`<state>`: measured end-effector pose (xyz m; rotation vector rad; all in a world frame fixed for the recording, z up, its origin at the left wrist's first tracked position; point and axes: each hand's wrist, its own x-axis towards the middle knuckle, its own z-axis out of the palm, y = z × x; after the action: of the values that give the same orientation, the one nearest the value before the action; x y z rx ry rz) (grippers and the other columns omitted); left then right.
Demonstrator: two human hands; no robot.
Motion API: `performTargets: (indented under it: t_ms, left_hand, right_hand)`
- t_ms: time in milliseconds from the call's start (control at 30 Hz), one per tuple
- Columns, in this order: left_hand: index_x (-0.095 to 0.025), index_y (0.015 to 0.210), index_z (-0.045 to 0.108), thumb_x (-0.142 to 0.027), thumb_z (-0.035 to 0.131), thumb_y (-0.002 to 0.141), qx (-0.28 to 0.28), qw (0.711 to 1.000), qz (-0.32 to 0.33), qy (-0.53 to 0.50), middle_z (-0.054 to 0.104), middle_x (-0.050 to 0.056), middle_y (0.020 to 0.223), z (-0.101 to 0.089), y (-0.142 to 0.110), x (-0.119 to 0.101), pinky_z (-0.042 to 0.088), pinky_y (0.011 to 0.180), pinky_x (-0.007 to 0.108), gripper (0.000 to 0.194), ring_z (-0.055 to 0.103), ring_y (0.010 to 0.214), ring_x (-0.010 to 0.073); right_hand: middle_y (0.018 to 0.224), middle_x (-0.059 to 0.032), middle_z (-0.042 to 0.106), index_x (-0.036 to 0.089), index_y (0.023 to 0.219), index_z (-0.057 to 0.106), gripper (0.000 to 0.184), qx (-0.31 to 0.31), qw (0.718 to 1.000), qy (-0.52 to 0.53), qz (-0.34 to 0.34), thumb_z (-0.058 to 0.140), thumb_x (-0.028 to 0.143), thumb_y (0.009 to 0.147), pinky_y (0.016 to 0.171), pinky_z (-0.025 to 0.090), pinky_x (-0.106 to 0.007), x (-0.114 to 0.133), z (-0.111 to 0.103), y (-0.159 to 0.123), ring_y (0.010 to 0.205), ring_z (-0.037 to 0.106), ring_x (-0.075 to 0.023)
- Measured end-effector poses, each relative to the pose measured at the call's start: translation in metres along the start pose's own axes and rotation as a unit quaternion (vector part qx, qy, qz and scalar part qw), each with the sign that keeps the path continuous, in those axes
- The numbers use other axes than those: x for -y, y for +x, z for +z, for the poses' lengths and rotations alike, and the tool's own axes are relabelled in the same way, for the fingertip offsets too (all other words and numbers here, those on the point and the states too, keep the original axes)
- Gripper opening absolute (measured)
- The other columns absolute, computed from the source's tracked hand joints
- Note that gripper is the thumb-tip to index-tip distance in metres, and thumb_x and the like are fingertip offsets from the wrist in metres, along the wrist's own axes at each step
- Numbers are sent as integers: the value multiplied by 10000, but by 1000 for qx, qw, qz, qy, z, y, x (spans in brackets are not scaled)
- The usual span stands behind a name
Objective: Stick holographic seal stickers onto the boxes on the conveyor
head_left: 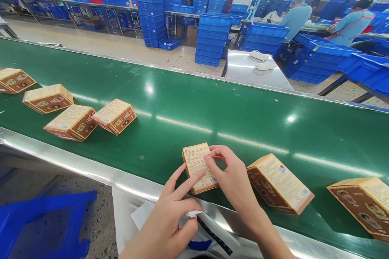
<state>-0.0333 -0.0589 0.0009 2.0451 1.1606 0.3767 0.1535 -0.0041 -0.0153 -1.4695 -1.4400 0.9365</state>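
A small cream and brown cardboard box (199,170) lies in front of me on the green conveyor belt, its printed face up. My right hand (232,174) is closed at its right side, thumb on the printed face and fingers bent at the edge. My left hand (174,214) pinches a piece of white paper (193,213) between thumb and a bent finger. Its two stretched fingers rest on the box's left side and face. More white sheet (142,213) shows beneath this hand; how far it joins the pinched piece is hidden.
Several like boxes (114,115) sit on the belt (170,89) at left; two more, a nearer box (279,182) and a farther box (364,202), lie at right. A metal rail (91,166) edges the belt. Blue crates (212,40) and co-workers (296,14) are beyond.
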Motion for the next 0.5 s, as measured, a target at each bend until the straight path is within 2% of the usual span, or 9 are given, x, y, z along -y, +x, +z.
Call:
performTargets:
  t_ms: [100,200,267,333,367,433,500]
  left_hand:
    - [-226,896,722,-25,459,831,8,1000,2,-5,230,-90,1664,0,1,0,281,1208,605,337,9,1556,361]
    - [-233,932,721,-47,457,859,25,999,8,-19,243,-72,1663,-1,0,3,287,1204,601,331,14,1559,355]
    - [-246,1000,717,-73,448,891,23,999,12,-36,243,-56,1665,-4,-2,5,290,1206,578,338,64,1559,340]
    - [-253,1065,703,-131,437,943,-2,998,-2,-58,339,-4,1635,-8,-6,5,317,1200,528,317,224,1529,323]
    - [-252,1073,697,-181,432,974,-16,997,-20,-68,466,35,1561,-11,-7,4,373,1168,483,292,370,1463,310]
    - [-237,1018,692,-298,410,1021,-30,994,-67,-79,718,68,1201,-16,-9,-3,516,983,361,289,639,1138,260]
    - [-218,905,673,-368,393,1035,-29,991,-92,-92,722,25,855,-19,-9,-14,524,746,266,343,650,806,197]
  right_hand:
    - [941,-72,718,211,940,571,200,-47,998,-51,8,601,408,922,715,530,-355,0,2,1,852,685,-230]
    - [781,-38,708,192,1087,511,293,-74,996,-53,20,604,409,914,606,521,-329,-4,1,9,676,681,-215]
    - [784,-39,710,183,1104,518,269,-84,994,-75,8,570,383,931,577,520,-324,-5,-5,12,618,670,-202]
    - [909,-73,723,190,1090,567,200,-89,989,-108,-51,538,337,958,650,552,-345,0,-13,7,729,701,-212]
    - [988,-86,720,200,1075,595,164,-81,985,-119,-100,528,309,973,722,565,-360,4,-18,1,832,710,-221]
    - [1106,-93,700,219,1036,638,126,-41,969,-129,-208,525,252,991,852,561,-367,17,-28,-15,1021,684,-228]
    - [1157,-98,689,219,1026,660,114,5,943,-139,-302,554,208,986,910,550,-365,31,-35,-33,1094,655,-229]
